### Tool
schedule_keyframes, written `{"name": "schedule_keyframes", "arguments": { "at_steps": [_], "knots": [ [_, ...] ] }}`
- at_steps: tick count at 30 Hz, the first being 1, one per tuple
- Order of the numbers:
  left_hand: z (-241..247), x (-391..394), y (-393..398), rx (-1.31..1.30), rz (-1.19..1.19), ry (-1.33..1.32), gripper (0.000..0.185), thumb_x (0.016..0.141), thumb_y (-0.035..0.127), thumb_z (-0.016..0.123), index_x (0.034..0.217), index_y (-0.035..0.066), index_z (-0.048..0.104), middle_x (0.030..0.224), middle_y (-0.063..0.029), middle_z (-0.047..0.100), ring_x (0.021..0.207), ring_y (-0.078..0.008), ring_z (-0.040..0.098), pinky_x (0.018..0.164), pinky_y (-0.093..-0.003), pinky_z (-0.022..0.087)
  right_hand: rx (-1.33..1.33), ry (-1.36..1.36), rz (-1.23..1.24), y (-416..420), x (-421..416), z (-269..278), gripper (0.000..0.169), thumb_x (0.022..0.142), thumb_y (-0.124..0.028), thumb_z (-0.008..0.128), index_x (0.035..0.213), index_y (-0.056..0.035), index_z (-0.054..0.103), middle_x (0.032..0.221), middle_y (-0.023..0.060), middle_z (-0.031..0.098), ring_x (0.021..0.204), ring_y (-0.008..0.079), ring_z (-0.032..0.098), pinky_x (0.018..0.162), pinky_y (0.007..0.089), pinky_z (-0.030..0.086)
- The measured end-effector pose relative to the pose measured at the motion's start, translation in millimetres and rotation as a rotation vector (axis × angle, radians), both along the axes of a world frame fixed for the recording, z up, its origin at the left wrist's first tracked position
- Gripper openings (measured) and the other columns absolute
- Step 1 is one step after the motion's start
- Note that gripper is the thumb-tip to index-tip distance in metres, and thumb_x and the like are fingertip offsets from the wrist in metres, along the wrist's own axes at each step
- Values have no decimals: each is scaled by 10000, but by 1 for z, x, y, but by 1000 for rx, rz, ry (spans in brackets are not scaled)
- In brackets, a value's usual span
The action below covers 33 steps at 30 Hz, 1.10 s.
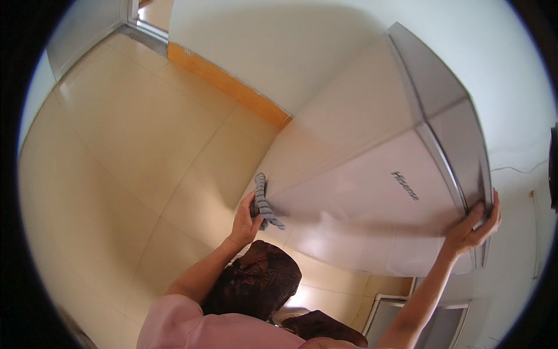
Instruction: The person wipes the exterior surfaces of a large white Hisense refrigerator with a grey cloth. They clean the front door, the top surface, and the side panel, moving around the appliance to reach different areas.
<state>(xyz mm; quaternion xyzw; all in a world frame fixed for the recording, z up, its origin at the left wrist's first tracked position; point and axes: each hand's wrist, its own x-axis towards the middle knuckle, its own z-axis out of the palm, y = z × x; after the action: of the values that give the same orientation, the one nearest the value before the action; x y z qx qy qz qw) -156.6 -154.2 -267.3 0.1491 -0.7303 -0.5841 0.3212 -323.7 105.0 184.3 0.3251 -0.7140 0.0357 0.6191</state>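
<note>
A white Hisense chest freezer (357,192) with a grey lid (453,135) fills the right of the view, its lower end toward the middle. My left hand (245,222) holds a grey striped cloth (263,203) against the freezer's front near the bottom, by the corner. Up at the lid's far right part, my right hand (473,229) grips the edge, thumb on the front and fingers curled over the rim. A bright metallic strip (444,161) runs just below the lid. Dark patterned trousers (261,279) cover my bent legs between my arms.
Pale tiled floor (130,144) spreads to the left. An orange-brown skirting board (226,83) runs along the white wall (270,48) behind the freezer. A doorway (152,19) opens at the upper left. A white-framed panel (388,318) stands at the lower right.
</note>
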Motion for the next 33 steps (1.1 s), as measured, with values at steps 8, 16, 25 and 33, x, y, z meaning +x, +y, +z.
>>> {"name": "schedule_keyframes", "arguments": {
  "at_steps": [8,16,25,33],
  "knots": [
    [-119,3,16,548,53,-184,573,915,151,477,1450,-29,381,1380,-217,515,1290,-346,509,1124,-404,375,-265,-67,-52,12,3,-2,395,1057,-251,522,1395,-51,571,1361,147,590,1206,271,588,999,391,517],
    [-254,-19,9,1395,208,-102,405,991,131,397,1392,73,382,1181,-111,584,1001,-230,634,869,-401,563,-375,-49,-67,17,-3,-3,481,1026,-331,544,1427,-67,562,1414,151,579,1275,318,567,1069,412,469],
    [-184,-42,14,1508,272,-118,268,1052,153,362,1257,31,484,1152,-148,647,991,-263,684,789,-410,578,-456,-26,-143,15,0,-4,500,1018,-387,538,1427,-101,568,1425,137,573,1287,316,569,1048,444,514],
    [60,-16,9,666,107,34,438,1043,93,397,1470,-2,424,1342,-152,570,1221,-200,544,1071,-300,390,-425,-7,-162,28,-1,-5,512,1011,-414,546,1412,-98,581,1416,138,583,1260,316,591,1040,424,517]
  ]
}}
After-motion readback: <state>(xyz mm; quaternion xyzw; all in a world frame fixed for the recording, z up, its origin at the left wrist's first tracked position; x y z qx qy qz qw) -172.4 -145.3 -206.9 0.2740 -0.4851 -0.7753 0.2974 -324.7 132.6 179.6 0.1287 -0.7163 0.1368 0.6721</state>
